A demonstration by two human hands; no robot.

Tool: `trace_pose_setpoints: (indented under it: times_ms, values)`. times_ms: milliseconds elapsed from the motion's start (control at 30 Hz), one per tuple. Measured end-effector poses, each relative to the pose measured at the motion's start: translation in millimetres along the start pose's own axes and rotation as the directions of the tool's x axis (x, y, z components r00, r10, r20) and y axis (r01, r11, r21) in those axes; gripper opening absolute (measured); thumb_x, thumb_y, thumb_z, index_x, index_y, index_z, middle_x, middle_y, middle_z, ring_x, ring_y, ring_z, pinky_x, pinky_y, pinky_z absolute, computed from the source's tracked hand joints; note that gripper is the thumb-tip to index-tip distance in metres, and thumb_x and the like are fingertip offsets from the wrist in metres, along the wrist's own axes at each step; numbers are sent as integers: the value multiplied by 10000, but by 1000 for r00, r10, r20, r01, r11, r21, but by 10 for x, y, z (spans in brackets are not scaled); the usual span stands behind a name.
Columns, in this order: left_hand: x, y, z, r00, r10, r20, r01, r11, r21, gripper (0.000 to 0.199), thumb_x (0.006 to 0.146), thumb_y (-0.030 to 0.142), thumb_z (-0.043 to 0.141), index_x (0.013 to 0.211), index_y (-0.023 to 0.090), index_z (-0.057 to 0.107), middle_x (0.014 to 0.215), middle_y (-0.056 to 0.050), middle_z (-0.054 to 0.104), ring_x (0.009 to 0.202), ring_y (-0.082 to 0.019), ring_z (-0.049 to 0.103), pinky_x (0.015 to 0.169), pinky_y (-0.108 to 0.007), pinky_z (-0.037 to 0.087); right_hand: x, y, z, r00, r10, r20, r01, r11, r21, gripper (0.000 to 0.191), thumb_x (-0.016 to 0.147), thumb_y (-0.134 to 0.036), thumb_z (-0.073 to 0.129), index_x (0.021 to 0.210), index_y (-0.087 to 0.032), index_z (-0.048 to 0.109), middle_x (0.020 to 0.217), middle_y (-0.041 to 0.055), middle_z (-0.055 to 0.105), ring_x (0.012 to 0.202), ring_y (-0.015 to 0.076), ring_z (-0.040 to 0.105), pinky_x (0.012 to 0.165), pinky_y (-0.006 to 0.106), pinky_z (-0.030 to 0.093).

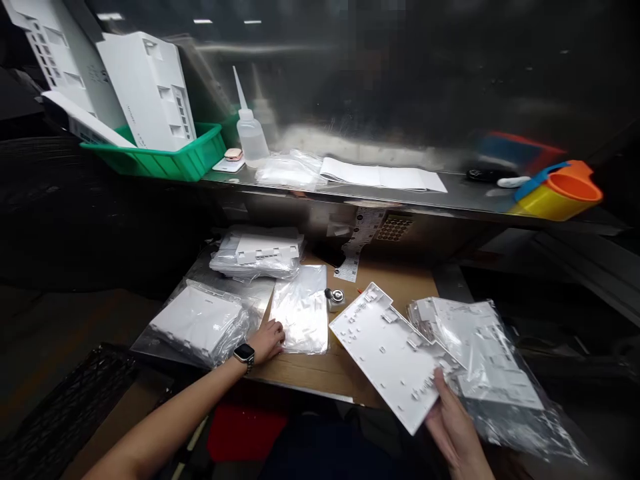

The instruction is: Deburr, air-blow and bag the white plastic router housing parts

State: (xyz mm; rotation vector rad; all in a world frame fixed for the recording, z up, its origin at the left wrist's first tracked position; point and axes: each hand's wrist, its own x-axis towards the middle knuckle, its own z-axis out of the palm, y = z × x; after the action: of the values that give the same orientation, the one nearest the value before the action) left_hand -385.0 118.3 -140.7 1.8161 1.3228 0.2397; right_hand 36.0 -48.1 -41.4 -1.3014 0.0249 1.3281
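Observation:
My right hand (453, 420) grips the lower right corner of a white plastic housing panel (385, 353), its moulded clips and ribs facing up. The panel is held tilted above the front of the table. At the left edge of a flat stack of clear plastic bags (305, 307), my left hand (267, 339) has its fingers bent and closed on a bag's edge; the thumb is mostly hidden. A bagged set of white panels (480, 347) lies beyond my right hand. White panels in clear film (200, 320) lie just left of my left hand.
More bagged white parts (260, 250) lie behind. A small metal-capped container (336, 297) stands beside the bags. The shelf holds a green bin (165, 160) of white housings, a squeeze bottle (253, 140), folded white paper (383, 175) and coloured cups (565, 193). A sticker strip (360, 240) hangs below.

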Motion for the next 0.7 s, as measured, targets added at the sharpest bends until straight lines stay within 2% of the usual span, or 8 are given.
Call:
trace_pose_setpoints:
  times_ms: [100, 200, 333, 433, 533, 700]
  values:
    - [6, -22, 76, 998, 42, 36, -47, 988, 146, 265, 940, 370, 658, 1106, 163, 670, 1190, -86, 672, 1102, -252, 637, 973, -503, 515, -12, -25, 82, 999, 21, 39, -21, 1000, 3, 649, 871, -479, 752, 1436, -229, 553, 1332, 79, 701, 1313, 293, 602, 1086, 444, 541]
    - [67, -43, 70, 999, 51, 8, -52, 967, 248, 317, 967, 398, 613, 1182, 167, 638, 1168, -87, 668, 1025, -236, 654, 911, -473, 545, -34, -43, 115, 998, 2, 56, -4, 999, 32, 649, 872, -467, 754, 1442, -233, 548, 1308, 75, 715, 1303, 289, 611, 1085, 443, 542]
    - [93, -67, 99, 991, 130, 15, -128, 941, 313, 415, 935, 427, 652, 1265, 179, 609, 1272, -108, 633, 1156, -282, 611, 988, -530, 503, -86, -32, 91, 998, -40, 46, 37, 997, 68, 654, 871, -465, 755, 1449, -246, 541, 1330, 67, 704, 1329, 280, 589, 1092, 436, 535]
    - [48, -114, 188, 982, 190, 23, -187, 931, 314, 449, 936, 435, 647, 1306, 186, 597, 1266, -110, 646, 1204, -297, 596, 1043, -566, 461, -157, -35, 52, 997, -65, 30, 62, 994, 84, 666, 871, -486, 748, 1453, -237, 538, 1365, 74, 681, 1344, 286, 574, 1095, 442, 531]
    - [1, -221, 249, 977, 213, -4, -204, 939, 277, 370, 989, 422, 565, 1266, 181, 620, 1151, -94, 690, 1126, -265, 642, 1011, -530, 492, -249, -78, 22, 996, -87, 22, 83, 988, 129, 686, 871, -503, 742, 1465, -237, 524, 1398, 84, 657, 1331, 301, 585, 1098, 470, 526]
    - [41, -402, 213, 975, 169, -146, -141, 972, 187, 337, 1029, 423, 480, 1187, 159, 618, 1106, -87, 692, 956, -216, 682, 880, -449, 556, -396, -183, -7, 990, -138, 24, 131, 975, 180, 672, 887, -509, 721, 1472, -250, 515, 1435, 75, 628, 1357, 293, 561, 1116, 468, 510]
